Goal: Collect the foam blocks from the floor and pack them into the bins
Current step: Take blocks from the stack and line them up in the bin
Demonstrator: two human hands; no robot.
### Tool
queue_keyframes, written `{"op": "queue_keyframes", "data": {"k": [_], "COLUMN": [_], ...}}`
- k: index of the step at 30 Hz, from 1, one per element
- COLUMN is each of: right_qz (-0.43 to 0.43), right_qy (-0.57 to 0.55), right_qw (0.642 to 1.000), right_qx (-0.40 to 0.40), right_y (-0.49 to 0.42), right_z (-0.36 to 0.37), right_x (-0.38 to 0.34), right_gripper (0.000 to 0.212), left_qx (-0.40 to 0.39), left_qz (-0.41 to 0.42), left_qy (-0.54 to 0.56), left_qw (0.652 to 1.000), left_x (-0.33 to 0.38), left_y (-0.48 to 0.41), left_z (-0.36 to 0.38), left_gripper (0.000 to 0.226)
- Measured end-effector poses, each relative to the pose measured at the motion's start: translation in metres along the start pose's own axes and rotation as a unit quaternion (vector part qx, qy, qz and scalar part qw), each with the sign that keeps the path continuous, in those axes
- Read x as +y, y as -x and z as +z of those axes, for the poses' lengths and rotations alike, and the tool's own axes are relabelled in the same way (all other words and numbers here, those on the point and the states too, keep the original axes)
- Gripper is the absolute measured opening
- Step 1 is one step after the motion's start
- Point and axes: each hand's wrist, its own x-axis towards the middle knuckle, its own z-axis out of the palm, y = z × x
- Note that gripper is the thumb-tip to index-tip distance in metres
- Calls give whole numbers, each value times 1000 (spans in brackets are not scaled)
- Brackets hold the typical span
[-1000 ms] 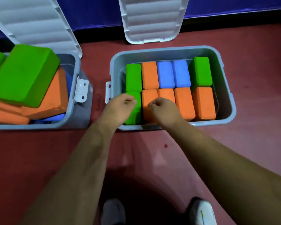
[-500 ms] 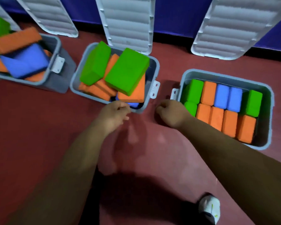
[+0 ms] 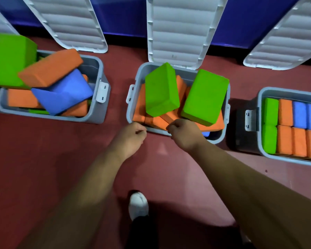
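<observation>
Three grey bins stand in a row on the red floor. The middle bin (image 3: 132, 105) holds two tilted green blocks (image 3: 160, 90) (image 3: 205, 97) piled loosely on orange blocks (image 3: 138, 108). My left hand (image 3: 131, 139) hovers at that bin's front left corner, fingers curled, holding nothing. My right hand (image 3: 183, 135) is curled in the same way over the front rim, also holding nothing. The left bin (image 3: 97, 108) is heaped with a green block (image 3: 9, 58), an orange block (image 3: 50, 67) and a blue block (image 3: 65, 92). The right bin (image 3: 260, 97) holds upright blocks in neat rows.
White ribbed lids (image 3: 178, 29) (image 3: 70, 24) (image 3: 285, 38) lean against the blue wall behind the bins. Latches stick out from the bin sides into the gaps between them. My white shoe (image 3: 138, 205) is on the floor below my arms.
My view and both hands have shifted left, from the neatly packed right bin to the front rim of the middle bin. Both hands stayed curled and held nothing.
</observation>
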Motion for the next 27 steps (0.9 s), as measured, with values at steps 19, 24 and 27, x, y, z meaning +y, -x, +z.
{"op": "queue_keyframes", "data": {"k": [19,24,27], "right_qz": [-46,-78,-68], "right_qy": [-28,3,-4], "right_qw": [981,973,962], "right_qx": [189,216,265], "right_y": [-101,-135,-152], "right_z": [8,33,50], "right_x": [11,19,21], "right_gripper": [37,54,48], "left_qx": [-9,-30,-88], "left_qz": [14,-30,-76], "left_qy": [22,223,333], "left_qw": [1000,974,936], "left_x": [-10,-22,-40], "left_y": [-81,-129,-160], "left_z": [-5,21,31], "left_gripper": [11,20,62]}}
